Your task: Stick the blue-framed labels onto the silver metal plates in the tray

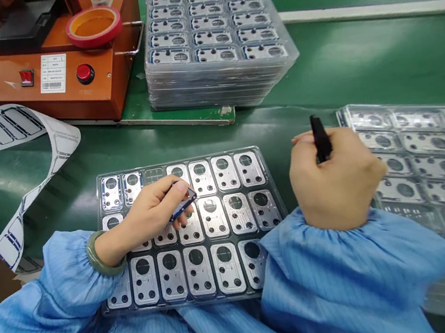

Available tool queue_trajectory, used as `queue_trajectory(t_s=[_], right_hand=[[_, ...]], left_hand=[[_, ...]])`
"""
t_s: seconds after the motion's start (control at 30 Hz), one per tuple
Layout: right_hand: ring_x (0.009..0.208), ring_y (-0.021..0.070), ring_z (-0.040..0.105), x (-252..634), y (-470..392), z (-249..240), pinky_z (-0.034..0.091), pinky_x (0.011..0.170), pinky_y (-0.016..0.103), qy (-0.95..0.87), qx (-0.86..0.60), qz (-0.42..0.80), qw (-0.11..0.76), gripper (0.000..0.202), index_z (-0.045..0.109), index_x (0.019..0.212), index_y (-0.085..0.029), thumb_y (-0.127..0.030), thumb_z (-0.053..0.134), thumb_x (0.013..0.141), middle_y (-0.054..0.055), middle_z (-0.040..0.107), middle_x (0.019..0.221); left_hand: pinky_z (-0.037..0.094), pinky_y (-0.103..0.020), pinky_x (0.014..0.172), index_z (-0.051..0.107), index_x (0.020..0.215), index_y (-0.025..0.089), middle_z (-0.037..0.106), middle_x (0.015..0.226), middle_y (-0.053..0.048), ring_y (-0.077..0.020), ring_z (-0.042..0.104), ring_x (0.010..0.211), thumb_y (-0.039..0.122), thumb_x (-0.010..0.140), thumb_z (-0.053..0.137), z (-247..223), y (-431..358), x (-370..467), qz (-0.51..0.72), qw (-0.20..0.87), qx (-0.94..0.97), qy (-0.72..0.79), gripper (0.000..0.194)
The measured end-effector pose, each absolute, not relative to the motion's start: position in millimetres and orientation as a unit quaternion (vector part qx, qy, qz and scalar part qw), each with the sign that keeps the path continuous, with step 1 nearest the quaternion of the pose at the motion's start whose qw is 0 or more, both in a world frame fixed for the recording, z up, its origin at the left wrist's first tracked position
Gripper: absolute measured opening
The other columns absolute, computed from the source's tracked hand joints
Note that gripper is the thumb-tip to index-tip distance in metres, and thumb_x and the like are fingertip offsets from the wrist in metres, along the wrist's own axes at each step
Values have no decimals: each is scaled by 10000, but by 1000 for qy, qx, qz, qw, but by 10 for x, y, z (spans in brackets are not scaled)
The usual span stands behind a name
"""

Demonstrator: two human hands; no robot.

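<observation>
My left hand pinches a small plate with a dark blue edge between thumb and fingers, held tilted above the tray. Under it lies a clear plastic tray with three rows of silver metal plates, each with one large round hole and smaller ones; a pocket in the back row has no plate. To the right of this tray, my right hand is closed around a slim black tool. Only the tool's black upper end shows, so its kind is unclear.
A second plate tray lies at the right, partly behind my sleeve. At the back stands a tall tray stack. An orange machine carries a red tape roll. A curling strip of frame-shaped stickers hangs at the left.
</observation>
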State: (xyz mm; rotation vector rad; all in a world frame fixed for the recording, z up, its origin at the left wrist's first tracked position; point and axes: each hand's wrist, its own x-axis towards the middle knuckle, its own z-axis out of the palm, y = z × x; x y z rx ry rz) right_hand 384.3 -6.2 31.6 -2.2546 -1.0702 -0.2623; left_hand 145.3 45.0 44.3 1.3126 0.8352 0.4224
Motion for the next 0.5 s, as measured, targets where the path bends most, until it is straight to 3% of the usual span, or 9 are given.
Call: queue_trajectory(t_s=[0.13,0.23,0.33,0.5], right_hand=[[897,298,610,3885,-62,260,452,775,420,-439,-843,-121,287,281,650,969,-146,-331,561,778,140,682,939],[946,288,608,3783,-64,247,466,821,427,-517,-782,-114,328,293,647,992,-139,-366,550,833,141,678,998],[961,231,617,3575,-73,259,473,859,389,-608,-684,-71,396,190,637,941,-171,-305,510,896,95,686,988],[967,218,625,3286,-101,271,463,891,414,-713,-558,34,424,102,619,928,-185,-191,521,898,78,688,980]], left_hand=[[418,-142,381,484,788,166,559,622,28,-59,538,441,456,904,458,428,457,1447,210,679,582,394,313],[421,-140,390,487,785,164,558,655,23,-63,562,477,465,898,470,405,461,1450,241,694,558,387,321],[462,-167,433,519,819,151,579,697,1,-86,599,530,498,884,479,380,465,1448,254,728,527,358,356],[497,-197,461,531,849,137,620,708,-17,-101,609,526,473,863,522,381,476,1435,239,776,486,324,336]])
